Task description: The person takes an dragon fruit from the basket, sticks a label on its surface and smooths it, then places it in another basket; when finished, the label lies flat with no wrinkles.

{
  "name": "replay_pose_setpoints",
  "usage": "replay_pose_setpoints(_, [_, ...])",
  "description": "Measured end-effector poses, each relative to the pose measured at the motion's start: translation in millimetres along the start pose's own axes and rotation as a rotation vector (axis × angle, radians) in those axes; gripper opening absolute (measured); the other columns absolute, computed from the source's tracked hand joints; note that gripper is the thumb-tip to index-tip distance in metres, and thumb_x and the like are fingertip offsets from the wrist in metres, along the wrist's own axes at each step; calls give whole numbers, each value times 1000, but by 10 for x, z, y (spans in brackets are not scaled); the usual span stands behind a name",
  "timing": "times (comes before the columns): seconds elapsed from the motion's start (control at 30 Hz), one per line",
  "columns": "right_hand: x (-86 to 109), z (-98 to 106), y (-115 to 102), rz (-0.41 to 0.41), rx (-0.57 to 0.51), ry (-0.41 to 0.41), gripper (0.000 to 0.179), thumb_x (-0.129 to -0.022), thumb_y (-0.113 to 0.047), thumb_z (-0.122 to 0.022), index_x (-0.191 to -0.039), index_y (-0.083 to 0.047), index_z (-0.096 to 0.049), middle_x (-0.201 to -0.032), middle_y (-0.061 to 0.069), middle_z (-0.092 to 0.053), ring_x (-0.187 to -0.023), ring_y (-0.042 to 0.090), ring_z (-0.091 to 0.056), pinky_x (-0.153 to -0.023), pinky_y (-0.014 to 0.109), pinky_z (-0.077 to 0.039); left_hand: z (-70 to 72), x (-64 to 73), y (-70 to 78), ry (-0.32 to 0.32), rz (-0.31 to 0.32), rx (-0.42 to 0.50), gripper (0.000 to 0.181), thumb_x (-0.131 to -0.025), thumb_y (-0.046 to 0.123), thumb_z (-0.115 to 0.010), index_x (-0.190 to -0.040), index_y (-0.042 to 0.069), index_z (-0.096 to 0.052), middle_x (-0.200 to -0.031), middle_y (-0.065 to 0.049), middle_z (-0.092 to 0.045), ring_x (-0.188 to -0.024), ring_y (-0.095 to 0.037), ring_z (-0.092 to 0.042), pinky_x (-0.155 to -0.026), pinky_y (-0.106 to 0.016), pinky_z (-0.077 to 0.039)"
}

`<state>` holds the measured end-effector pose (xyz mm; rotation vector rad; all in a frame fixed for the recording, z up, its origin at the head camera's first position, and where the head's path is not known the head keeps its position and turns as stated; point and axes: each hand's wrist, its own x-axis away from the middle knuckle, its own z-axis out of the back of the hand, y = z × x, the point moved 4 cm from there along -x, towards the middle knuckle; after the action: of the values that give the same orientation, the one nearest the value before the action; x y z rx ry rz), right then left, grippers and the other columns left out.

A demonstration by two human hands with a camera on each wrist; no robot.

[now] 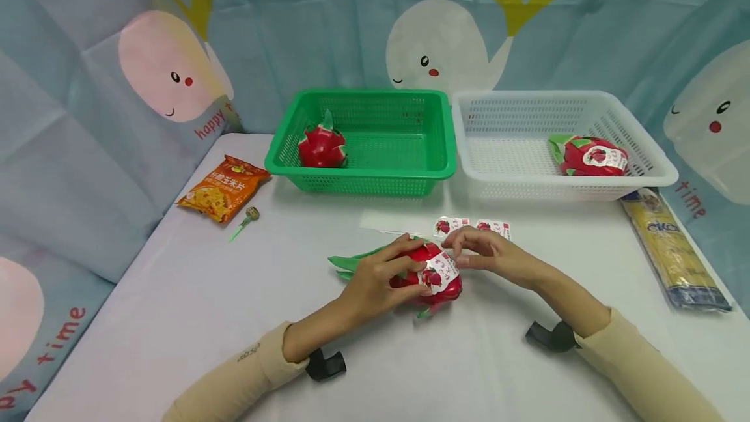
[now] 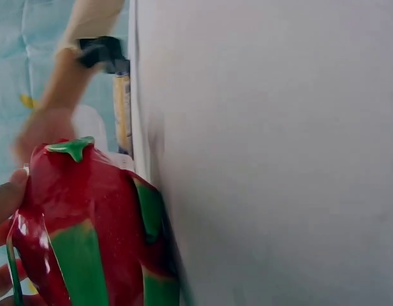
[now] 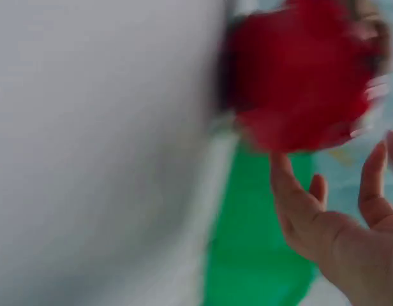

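In the head view, a red dragon fruit (image 1: 426, 253) with green leaf tips lies on the white table, and my left hand (image 1: 369, 285) grips it from the left. A white sticker (image 1: 441, 272) with a dragon fruit picture covers part of its upper side. My right hand (image 1: 506, 260) hovers at the fruit's right side with bent, relaxed fingers near the sticker's edge. Glossy red skin of the fruit (image 2: 110, 197) fills the lower left of the left wrist view. In the right wrist view the right hand (image 3: 343, 239) has spread fingers below the blurred fruit (image 3: 298, 76).
A green basket (image 1: 363, 181) holds another dragon fruit (image 1: 322, 148); a white basket (image 1: 562, 187) holds a stickered one (image 1: 592, 156). Two stickers (image 1: 492, 226) lie behind my hands. An orange snack bag (image 1: 225, 189) and a lollipop (image 1: 250, 215) lie left, a yellow packet (image 1: 674, 249) right.
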<state>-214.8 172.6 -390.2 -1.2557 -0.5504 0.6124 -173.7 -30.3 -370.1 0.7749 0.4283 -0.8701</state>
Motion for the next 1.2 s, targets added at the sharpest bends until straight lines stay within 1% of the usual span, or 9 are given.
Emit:
replay_pose_setpoints(0.1, [-52, -63, -89, 8, 73, -11, 22, -83, -14, -66, -94, -6, -48, -116, 9, -45, -115, 22, -46, -96, 38, -47, 7, -1, 5, 4, -37, -35, 29, -67, 24, -82, -86, 8, -68, -118, -12, -62, -115, -32, -56, -95, -29, -47])
replay_pose_setpoints(0.27, [-76, -110, -71, -112, 120, -3, 32, -80, -18, -70, -95, -7, -44, -112, 7, -44, -119, 30, -48, -101, 46, -41, 2, 9, 10, -5, -124, -114, 32, -69, 27, -81, -90, 8, -68, -119, -14, -62, -114, -31, -57, -95, -30, -47])
replay_pose_setpoints(0.43, [-43, -132, -29, -125, 105, 9, 39, -80, -17, -70, -99, -5, -38, -117, 11, -41, -122, 35, -45, -92, 35, -50, 10, 13, -13, -40, -149, -122, 30, -72, 29, -79, -92, 9, -67, -121, -14, -61, -117, -31, -55, -96, -31, -46])
replay_pose_setpoints(0.53, [-10, -122, -15, -146, 190, -14, 41, -80, -23, -71, -97, -6, -37, -112, 9, -44, -120, 34, -48, -85, 28, -52, 19, 13, -33, -69, -159, -117, 30, -73, 28, -78, -95, 9, -67, -124, -14, -59, -118, -32, -54, -97, -32, -45])
replay_pose_setpoints(0.7, [45, -2, -59, -130, 288, -21, 32, -83, -24, -68, -96, -6, -44, -105, 7, -47, -116, 31, -50, -89, 30, -50, 71, -22, -55, -117, -215, -121, 31, -74, 27, -77, -99, 10, -68, -124, -14, -59, -116, -28, -56, -95, -30, -47])
replay_pose_setpoints(0.83, [33, 85, -124, -76, 296, 62, 31, -85, -21, -66, -100, -2, -47, -107, 13, -50, -114, 33, -51, -90, 32, -51, 146, -90, -95, -152, -232, -72, 28, -77, 25, -74, -100, 10, -70, -118, -10, -63, -110, -19, -61, -88, -25, -52])
replay_pose_setpoints(0.9, [19, 93, -150, -56, 304, 99, 31, -85, -20, -66, -103, -2, -47, -109, 16, -51, -115, 35, -51, -90, 32, -51, 196, -129, -174, -161, -155, 20, 25, -80, 21, -71, -102, 9, -70, -112, -8, -67, -105, -15, -63, -85, -24, -53])
replay_pose_setpoints(1.0, [-12, 62, -198, -12, 324, 138, 32, -85, -18, -66, -107, -3, -48, -113, 18, -52, -115, 36, -52, -92, 38, -50, 293, -175, -413, -136, 112, 236, 21, -85, 13, -65, -103, 4, -69, -104, -8, -70, -98, -15, -66, -84, -26, -54])
replay_pose_setpoints(1.2, [-108, -50, -391, 131, 459, 210, 29, -84, -17, -67, -110, -12, -54, -110, 3, -59, -109, 21, -56, -93, 50, -46, 517, -184, -1045, 81, 629, 663, 30, -92, 13, -56, -113, -9, -59, -101, -13, -69, -93, -14, -67, -85, -31, -54])
